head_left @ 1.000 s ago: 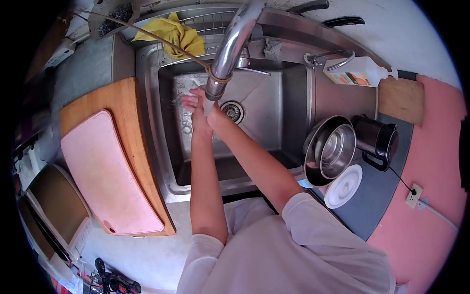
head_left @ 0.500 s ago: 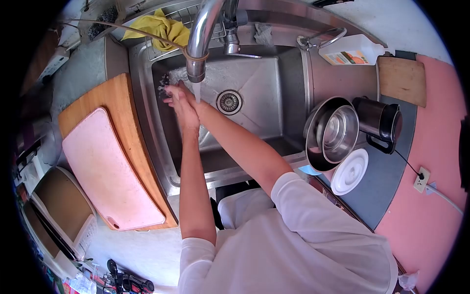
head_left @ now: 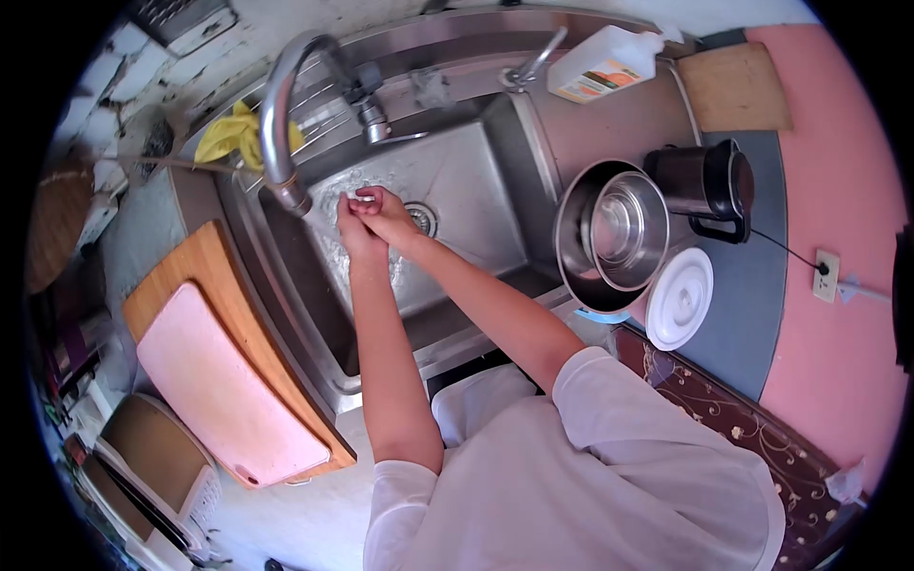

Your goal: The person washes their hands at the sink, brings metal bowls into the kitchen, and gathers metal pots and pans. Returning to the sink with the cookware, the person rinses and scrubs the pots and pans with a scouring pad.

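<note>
Both hands are together over the steel sink (head_left: 466, 181), just right of the faucet spout (head_left: 274, 124). My left hand (head_left: 360, 233) is cupped below, its fingers curled up against the other hand. My right hand (head_left: 388, 217) lies against it with bent fingers, and something small and white, perhaps foam or water, shows between the fingertips. Whether either hand holds anything cannot be made out. Water splashes on the sink floor around them, and the drain (head_left: 420, 220) is partly visible behind my right hand.
A yellow cloth (head_left: 231, 135) hangs on the rack at the back left. Left of the sink lies a pink cutting board (head_left: 224, 381) on a wooden board (head_left: 181, 276). Steel bowls (head_left: 571, 238), a white lid (head_left: 680, 298), a black kettle (head_left: 693, 181) and a plastic jug (head_left: 605, 65) stand right.
The view has shifted and turned. My hands have moved out from beneath the spout to its right, and their fingers, stretched out before, are now curled together.
</note>
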